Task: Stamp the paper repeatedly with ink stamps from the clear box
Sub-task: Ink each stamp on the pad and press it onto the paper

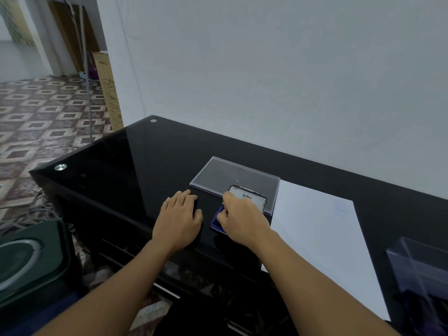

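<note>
The right hand (242,220) curls its grip down over the open blue ink pad (218,223), whose silver lid (252,198) is raised behind it; whether it pinches a stamp I cannot tell. The left hand (179,218) lies flat, grip relaxed, on the desk (135,166). The paper (322,238) lies just right of the pad, with the clear box (421,270) beyond it.

text: "Artline" | on: silver ink pad lid (254,200); cardboard box (106,76) print: illegible
</note>
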### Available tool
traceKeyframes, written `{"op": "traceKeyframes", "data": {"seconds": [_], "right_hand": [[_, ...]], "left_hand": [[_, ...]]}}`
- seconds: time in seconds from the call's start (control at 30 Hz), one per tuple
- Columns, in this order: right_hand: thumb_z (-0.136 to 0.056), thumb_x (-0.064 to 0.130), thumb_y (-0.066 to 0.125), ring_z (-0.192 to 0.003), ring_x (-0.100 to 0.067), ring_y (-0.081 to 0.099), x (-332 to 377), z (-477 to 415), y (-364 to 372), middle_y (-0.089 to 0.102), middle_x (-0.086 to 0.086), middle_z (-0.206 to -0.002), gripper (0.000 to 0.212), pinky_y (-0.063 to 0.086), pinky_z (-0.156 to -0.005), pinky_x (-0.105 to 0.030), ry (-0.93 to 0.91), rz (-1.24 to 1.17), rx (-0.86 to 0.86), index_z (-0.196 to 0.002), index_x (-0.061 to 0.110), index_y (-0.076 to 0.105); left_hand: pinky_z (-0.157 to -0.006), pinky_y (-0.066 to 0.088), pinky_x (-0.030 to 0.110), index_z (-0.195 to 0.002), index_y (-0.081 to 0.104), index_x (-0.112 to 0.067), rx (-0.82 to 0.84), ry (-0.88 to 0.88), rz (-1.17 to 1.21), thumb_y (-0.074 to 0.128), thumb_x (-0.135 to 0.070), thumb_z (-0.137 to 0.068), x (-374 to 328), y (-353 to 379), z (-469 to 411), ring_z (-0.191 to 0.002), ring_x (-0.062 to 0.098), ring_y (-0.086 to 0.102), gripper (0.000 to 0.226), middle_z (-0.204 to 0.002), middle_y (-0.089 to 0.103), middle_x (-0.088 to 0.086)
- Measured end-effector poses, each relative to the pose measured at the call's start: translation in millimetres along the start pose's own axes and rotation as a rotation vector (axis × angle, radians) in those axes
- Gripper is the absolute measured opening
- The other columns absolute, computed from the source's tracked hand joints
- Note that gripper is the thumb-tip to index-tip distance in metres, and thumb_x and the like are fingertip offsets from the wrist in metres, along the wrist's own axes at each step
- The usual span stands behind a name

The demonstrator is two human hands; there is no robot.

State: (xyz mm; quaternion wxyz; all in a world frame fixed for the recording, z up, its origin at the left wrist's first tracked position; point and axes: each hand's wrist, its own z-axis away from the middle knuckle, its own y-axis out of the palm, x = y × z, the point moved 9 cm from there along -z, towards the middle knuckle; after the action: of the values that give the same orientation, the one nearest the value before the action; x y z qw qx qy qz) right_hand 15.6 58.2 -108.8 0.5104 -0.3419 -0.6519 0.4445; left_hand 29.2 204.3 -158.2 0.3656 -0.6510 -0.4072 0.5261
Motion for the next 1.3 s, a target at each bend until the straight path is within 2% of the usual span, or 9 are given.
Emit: {"op": "traceKeyframes", "data": {"seconds": [0.13,0.2,0.27,0.37,0.6,0.67,0.8,0.9,1.3], "right_hand": [[-0.098,0.023,0.047,-0.075,-0.023,0.057,-5.6,9.3,-14.4,0.062,-0.005,-0.083,0.014,0.042,-0.055,-0.029,-0.002,-0.010,-0.037,-0.086,0.022,0.040],[-0.099,0.025,0.046,-0.075,-0.021,0.058,-10.9,14.1,-25.0,0.061,-0.003,-0.083,0.020,0.045,-0.056,-0.029,0.014,-0.015,-0.057,-0.081,0.025,0.037],[-0.101,0.027,0.046,-0.080,-0.019,0.060,-19.1,20.5,-32.9,0.065,-0.003,-0.092,0.024,0.049,-0.060,-0.030,0.040,-0.013,-0.046,-0.079,0.028,0.035],[-0.100,0.032,0.049,-0.085,-0.020,0.062,-35.1,31.4,-42.7,0.068,-0.005,-0.111,0.015,0.058,-0.062,-0.034,0.071,-0.019,-0.050,-0.088,0.026,0.042],[-0.094,0.025,0.051,-0.067,-0.025,0.058,-93.0,69.6,-79.1,0.059,-0.005,-0.076,0.018,0.048,-0.056,-0.040,0.220,-0.039,-0.098,-0.080,0.017,0.042],[-0.093,0.024,0.052,-0.064,-0.025,0.055,-113.6,82.3,-88.4,0.062,-0.008,-0.076,0.016,0.051,-0.058,-0.043,0.269,-0.045,-0.112,-0.083,0.013,0.046],[-0.094,0.023,0.054,-0.061,-0.021,0.051,-151.9,106.2,-108.6,0.065,-0.009,-0.078,0.017,0.044,-0.055,-0.036,0.347,-0.053,-0.136,-0.083,0.012,0.047],[-0.094,0.023,0.054,-0.059,-0.020,0.048,-173.0,118.9,-119.2,0.065,-0.010,-0.079,0.018,0.044,-0.055,-0.037,0.388,-0.050,-0.142,-0.081,0.014,0.045],[-0.090,0.022,0.054,-0.060,-0.020,0.044,-241.7,113.1,-141.9,0.058,-0.008,-0.081,0.017,0.039,-0.054,-0.032,0.501,-0.092,-0.165,-0.080,0.013,0.044]], "left_hand": [[-0.121,0.020,0.040,-0.144,0.044,-0.014,0.065,-0.019,0.102,0.048,-0.035,-0.098,-1.5,-5.4,-7.8,-0.146,0.020,0.026,0.051,-0.155,0.037,0.005],[-0.117,0.026,0.039,-0.140,0.047,-0.013,0.062,-0.014,0.117,0.050,-0.033,-0.097,-7.2,-12.5,-9.1,-0.139,0.021,0.034,0.049,-0.147,0.046,0.005],[-0.113,0.032,0.041,-0.137,0.049,-0.015,0.056,-0.002,0.121,0.050,-0.034,-0.095,-17.4,-19.0,-11.1,-0.134,0.021,0.039,0.046,-0.141,0.050,0.003],[-0.113,0.033,0.039,-0.135,0.050,-0.015,0.073,0.032,0.142,0.050,-0.034,-0.096,-39.2,-23.1,-12.6,-0.133,0.020,0.039,0.044,-0.141,0.050,0.003],[-0.112,0.033,0.037,-0.134,0.051,-0.013,0.102,0.158,0.116,0.049,-0.030,-0.096,-114.6,-21.0,-13.2,-0.132,0.019,0.040,0.041,-0.141,0.050,0.001],[-0.112,0.032,0.042,-0.133,0.051,-0.013,0.124,0.178,0.113,0.048,-0.031,-0.095,-135.4,-15.0,-13.8,-0.133,0.021,0.039,0.042,-0.142,0.050,0.001],[-0.110,0.034,0.043,-0.128,0.054,-0.012,0.147,0.240,0.125,0.038,-0.038,-0.087,-178.3,-3.3,-11.4,-0.129,0.023,0.044,0.051,-0.138,0.054,0.002],[-0.109,0.035,0.041,-0.128,0.054,-0.011,0.156,0.266,0.134,0.045,-0.034,-0.094,-202.2,8.9,-10.1,-0.127,0.024,0.044,0.041,-0.136,0.054,0.002],[-0.111,0.033,0.044,-0.137,0.049,-0.011,0.199,0.356,0.127,0.046,-0.029,-0.098,-258.5,52.3,-33.0,-0.131,0.023,0.042,0.043,-0.144,0.049,0.004]]}}
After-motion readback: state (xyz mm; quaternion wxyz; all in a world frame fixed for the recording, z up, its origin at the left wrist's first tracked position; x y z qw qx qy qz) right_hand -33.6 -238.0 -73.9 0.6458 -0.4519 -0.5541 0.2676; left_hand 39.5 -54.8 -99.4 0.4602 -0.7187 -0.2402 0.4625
